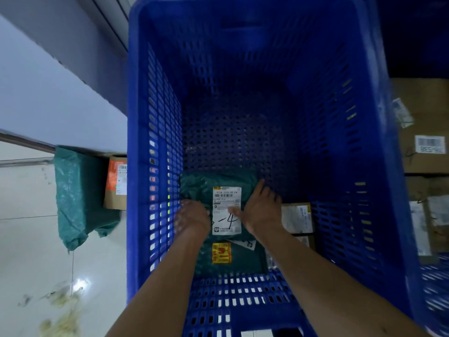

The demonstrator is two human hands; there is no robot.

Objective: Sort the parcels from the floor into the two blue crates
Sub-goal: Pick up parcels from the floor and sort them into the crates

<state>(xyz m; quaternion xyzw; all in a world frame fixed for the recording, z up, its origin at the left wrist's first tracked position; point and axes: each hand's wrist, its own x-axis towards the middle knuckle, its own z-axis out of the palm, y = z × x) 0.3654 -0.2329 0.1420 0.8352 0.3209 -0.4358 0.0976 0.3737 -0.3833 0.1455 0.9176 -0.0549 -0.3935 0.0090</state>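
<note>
Reaching over the near rim of the crate (155, 93), the right hand (262, 212) lies flat on the parcel (226, 198), fingers straight and spread. The left hand (192, 220) meets its left edge (fingers too blurred to tell). The parcel fills the near left corner, a box (296, 217) beside it; the far half is bare. Early going, I judge: a bag (77, 190) and carton (116, 183) lie unsorted on the floor (29, 239).

White label (226, 198) on green parcel (196, 186): "5205", handwritten "4"
</note>
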